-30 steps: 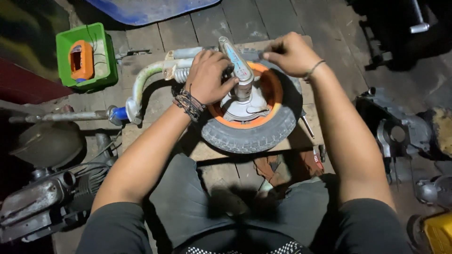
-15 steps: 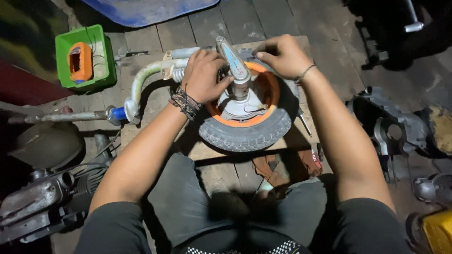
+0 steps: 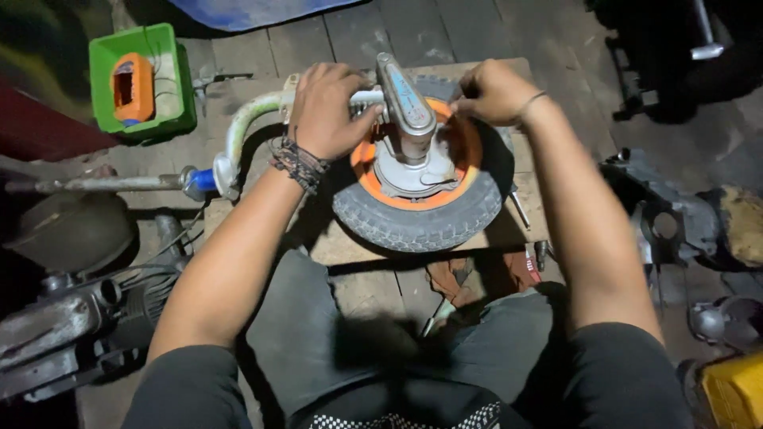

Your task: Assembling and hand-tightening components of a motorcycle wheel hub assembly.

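— What are the person's hands on?

— One small wheel (image 3: 421, 199), lying flat on a wooden board (image 3: 350, 254) that sits on the plank floor. It has a black treaded tyre and an orange rim, with a grey metal hub in the middle. The left hand (image 3: 330, 107) is clenched around the pale green curved fork tube (image 3: 254, 119) at the wheel's far left edge, knuckles up, a stack of dark bracelets on the wrist. The right hand (image 3: 493, 91) is closed on the far right edge of the tyre, fingers curled over it; I cannot tell what the fingertips press on.

— And between the hands?

— One grey metal arm (image 3: 405, 99) rising from the hub, tilted away from the person, just beside the left thumb.

— What else is about?

— Left of the left hand, beyond the tube's bend, one green plastic crate (image 3: 171, 87) holding one orange box-shaped object (image 3: 131, 83). The tube carries on to a blue fitting and a long steel rod (image 3: 103, 183) running further left. Below the right forearm, near the board's edge, a few small tools (image 3: 532, 258) lie; too dark to count. One yellow container (image 3: 731, 389) shows at the far right, well away from the right elbow. One engine block (image 3: 71, 334) sits beside the left elbow.
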